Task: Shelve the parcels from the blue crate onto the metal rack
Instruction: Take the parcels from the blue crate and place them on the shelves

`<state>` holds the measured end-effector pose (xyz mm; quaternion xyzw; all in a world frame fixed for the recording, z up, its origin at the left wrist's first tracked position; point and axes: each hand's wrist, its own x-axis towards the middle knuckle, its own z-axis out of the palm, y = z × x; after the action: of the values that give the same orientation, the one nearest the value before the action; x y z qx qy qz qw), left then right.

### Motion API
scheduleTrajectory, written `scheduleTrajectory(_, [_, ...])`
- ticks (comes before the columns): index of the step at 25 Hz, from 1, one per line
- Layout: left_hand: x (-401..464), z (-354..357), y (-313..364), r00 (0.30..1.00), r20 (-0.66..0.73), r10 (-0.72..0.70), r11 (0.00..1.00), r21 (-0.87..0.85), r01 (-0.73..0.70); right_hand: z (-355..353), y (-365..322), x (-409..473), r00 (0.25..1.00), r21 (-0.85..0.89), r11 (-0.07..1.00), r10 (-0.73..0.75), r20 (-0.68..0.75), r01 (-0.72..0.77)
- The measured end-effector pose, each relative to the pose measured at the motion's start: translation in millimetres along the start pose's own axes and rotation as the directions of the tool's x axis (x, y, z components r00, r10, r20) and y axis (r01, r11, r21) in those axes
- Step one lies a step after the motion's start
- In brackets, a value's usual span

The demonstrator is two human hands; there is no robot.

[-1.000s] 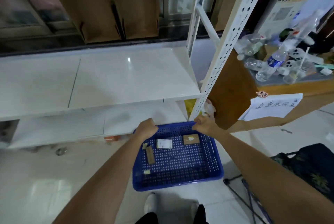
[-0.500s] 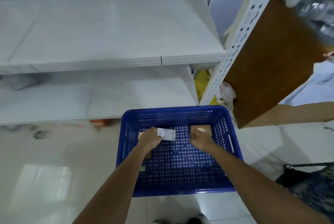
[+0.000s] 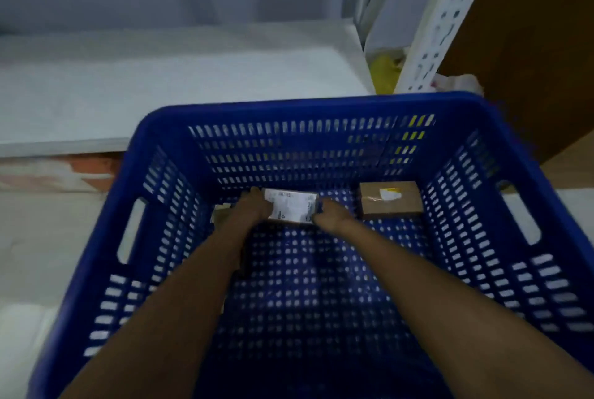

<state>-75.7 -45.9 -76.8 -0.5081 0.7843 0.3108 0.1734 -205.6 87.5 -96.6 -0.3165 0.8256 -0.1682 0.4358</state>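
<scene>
A: What is seen at the largest scale?
B: The crate (image 3: 321,109) fills most of the view, much closer than half a second ago, when it was seen whole on the floor. Beyond it the rack (image 3: 440,22) is seen, its white shelf (image 3: 176,83) just behind the crate's far wall; only this low shelf is now in view, whereas two levels were seen earlier.

A: And the arms?
B: Both are reached deep into the crate. The white parcel (image 3: 292,207) is gripped at its ends, the left hand (image 3: 252,210) on one end and the right hand (image 3: 331,215) on the other, fingers curled round it. Half a second ago the right hand was over the brown parcel instead.

A: Where is that one?
B: The brown parcel (image 3: 390,200) is left on the crate floor by the far right corner, just beside the right hand, untouched. Whether the white parcel is lifted off the floor cannot be told.
</scene>
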Motion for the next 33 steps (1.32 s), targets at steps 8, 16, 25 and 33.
scheduleTrajectory(8, [59.3,28.6,-6.8,0.999,-0.009,-0.053,0.998,-0.03,0.053,11.9,13.5,57.3,0.999,0.128,0.991,0.044,0.018,-0.046])
scheduleTrajectory(16, [-25.1,-49.4,14.6,0.985,-0.08,-0.15,0.936,-0.334,0.115,-56.4,-28.1,-36.3,0.987,0.493,0.865,0.145,-0.071,-0.091])
scheduleTrajectory(25, [-250.3,-286.5,112.0,0.991,-0.046,-0.127,0.831,-0.551,0.08,-242.4,-198.6,-261.9,0.977,0.623,0.781,0.16,-0.141,-0.038])
scheduleTrajectory(33, [-484.9,-505.4,198.8,0.992,-0.058,-0.109,0.704,-0.709,0.036,-407.6,-361.4,-487.2,0.988,0.634,0.771,0.051,-0.147,0.055])
